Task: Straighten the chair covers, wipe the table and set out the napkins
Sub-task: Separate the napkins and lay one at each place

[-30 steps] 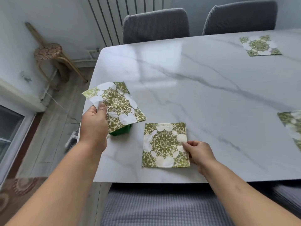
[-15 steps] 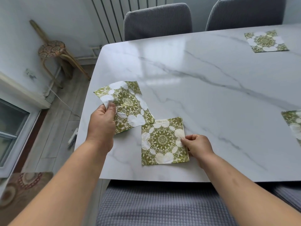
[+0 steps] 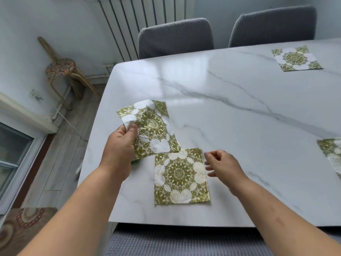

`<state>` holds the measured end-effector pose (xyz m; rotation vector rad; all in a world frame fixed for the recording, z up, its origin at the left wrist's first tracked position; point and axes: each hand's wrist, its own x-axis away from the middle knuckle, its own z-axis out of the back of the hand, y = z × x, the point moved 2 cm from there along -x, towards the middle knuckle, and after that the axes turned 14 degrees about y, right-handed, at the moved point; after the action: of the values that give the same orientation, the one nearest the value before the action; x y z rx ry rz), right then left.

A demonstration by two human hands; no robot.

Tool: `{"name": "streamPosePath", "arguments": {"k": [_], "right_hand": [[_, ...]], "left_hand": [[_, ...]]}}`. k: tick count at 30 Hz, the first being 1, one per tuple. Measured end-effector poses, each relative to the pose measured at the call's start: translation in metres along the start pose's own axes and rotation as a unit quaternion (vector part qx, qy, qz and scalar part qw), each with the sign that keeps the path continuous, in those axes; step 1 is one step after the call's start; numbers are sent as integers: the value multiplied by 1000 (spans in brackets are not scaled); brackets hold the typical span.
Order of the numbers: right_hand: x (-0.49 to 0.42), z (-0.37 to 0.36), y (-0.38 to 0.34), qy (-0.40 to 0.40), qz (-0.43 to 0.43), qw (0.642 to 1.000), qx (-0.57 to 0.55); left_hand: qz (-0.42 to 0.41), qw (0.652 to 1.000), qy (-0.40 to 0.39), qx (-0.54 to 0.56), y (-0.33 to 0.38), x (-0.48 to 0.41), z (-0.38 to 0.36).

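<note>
A green-and-white patterned napkin [image 3: 181, 176] lies flat near the front edge of the white marble table [image 3: 230, 108]. My right hand [image 3: 223, 166] hovers just right of it, fingers loosely apart, holding nothing. My left hand [image 3: 120, 150] grips a second patterned napkin [image 3: 151, 126] by its left corner, lifted above the table left of the flat one; its lower corner overlaps the flat napkin's top edge. Another napkin [image 3: 296, 59] lies at the far right, and one more [image 3: 331, 154] is cut off by the right edge.
Two grey-covered chairs [image 3: 175, 36] [image 3: 273, 24] stand at the table's far side, with a grey-covered seat [image 3: 166, 242] at the near side below me. A small stool [image 3: 60, 68] stands in the left corner by a radiator [image 3: 140, 17]. A patterned cushion [image 3: 20, 228] sits at bottom left.
My right hand has let go of the flat napkin's right edge and lifted off to the right. My left hand has carried its napkin rightward, closer to the flat one.
</note>
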<state>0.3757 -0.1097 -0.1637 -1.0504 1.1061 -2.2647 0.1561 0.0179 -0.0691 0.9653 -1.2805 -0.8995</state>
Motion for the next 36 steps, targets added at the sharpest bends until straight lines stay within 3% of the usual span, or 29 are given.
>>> {"name": "streamPosePath", "arguments": {"k": [4, 7, 14, 20, 26, 31, 36], "right_hand": [[-13, -11, -49, -135, -137, 956, -222], [-22, -16, -74, -178, -124, 939, -266], [-80, -28, -112, -22, -19, 986, -162], [-162, -41, -161, 77, -2, 983, -168], [-223, -64, -218, 91, -6, 974, -210], [-261, -94, -282, 56, 28, 963, -261], [-271, -101, -342, -4, 110, 917, -384]], "left_hand": [[30, 998, -46, 32, 16, -7, -24], [33, 996, -71, 29, 19, -19, -31], [31, 995, -53, -81, 13, -84, -45], [-31, 978, -28, -202, 16, -160, -61], [-65, 964, -21, -258, 14, -212, -63], [-156, 901, -1, -404, 1, -249, -66], [-212, 775, -43, -593, -7, -259, -82]]}}
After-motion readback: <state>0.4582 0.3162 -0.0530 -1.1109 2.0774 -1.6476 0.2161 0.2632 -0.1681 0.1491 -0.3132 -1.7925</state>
